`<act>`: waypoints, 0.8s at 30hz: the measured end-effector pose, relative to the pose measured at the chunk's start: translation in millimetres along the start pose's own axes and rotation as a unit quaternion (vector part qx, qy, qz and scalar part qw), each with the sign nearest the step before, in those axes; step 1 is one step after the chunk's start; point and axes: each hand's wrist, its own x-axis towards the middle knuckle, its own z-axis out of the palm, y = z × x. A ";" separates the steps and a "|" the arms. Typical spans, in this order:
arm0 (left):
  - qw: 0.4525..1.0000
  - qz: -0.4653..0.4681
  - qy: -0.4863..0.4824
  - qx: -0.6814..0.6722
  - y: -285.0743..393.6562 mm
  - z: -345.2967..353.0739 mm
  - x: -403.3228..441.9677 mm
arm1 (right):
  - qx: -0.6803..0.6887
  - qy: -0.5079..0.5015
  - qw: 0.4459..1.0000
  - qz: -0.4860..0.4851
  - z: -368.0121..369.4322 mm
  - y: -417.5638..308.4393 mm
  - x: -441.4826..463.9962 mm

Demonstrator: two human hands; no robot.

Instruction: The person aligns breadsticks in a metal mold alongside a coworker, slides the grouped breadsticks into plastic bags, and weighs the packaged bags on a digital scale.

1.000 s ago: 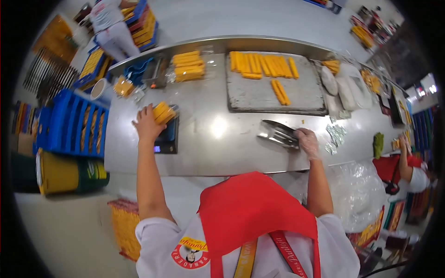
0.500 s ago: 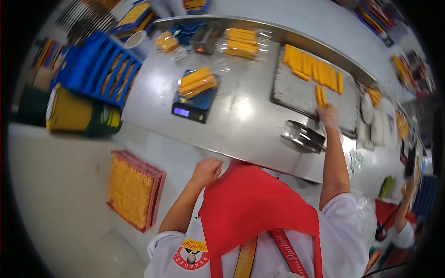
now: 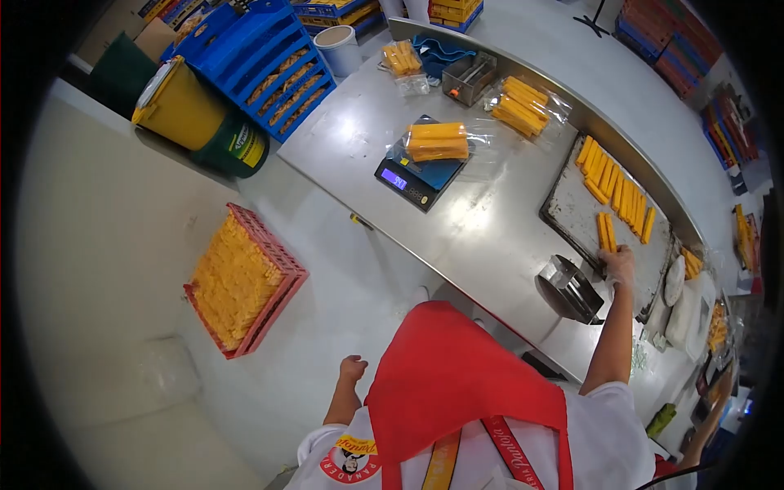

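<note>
My right hand (image 3: 620, 268), in a clear glove, is at the near edge of the metal tray (image 3: 563, 214), its fingers closed at the lower ends of two yellow sticks (image 3: 606, 232). More sticks (image 3: 614, 181) lie in a row on the tray. A dark metal scoop (image 3: 569, 289) rests on the table beside my right wrist. My left hand (image 3: 354, 367) hangs over the floor, away from the table, its fingers curled with nothing visible in them. A bag of yellow sticks (image 3: 438, 141) lies on the digital scale (image 3: 406, 184), whose display is lit.
Another bag of sticks (image 3: 523, 107) and a metal container (image 3: 469, 79) stand along the table's back edge. A red crate of yellow sticks (image 3: 239, 280) sits on the floor at left. Blue crates (image 3: 269, 69) and a yellow bin (image 3: 181, 104) stand beyond the table's left end.
My left hand left the bag on the scale and moved down off the table. My right hand let go of the scoop and reached the sticks on the tray. The view has turned left.
</note>
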 end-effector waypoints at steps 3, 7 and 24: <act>0.997 0.047 -0.034 0.051 21.8 10.3 34.7 | 0.143 -0.035 0.988 0.049 -0.6 -17.2 -4.8; 0.987 0.156 -0.004 0.037 79.2 -0.8 46.4 | 0.186 -0.041 0.981 0.042 12.7 -41.1 -1.9; 0.997 -0.014 -0.051 0.064 35.3 -66.2 59.7 | -0.027 0.082 0.910 -0.405 97.7 -336.7 -91.1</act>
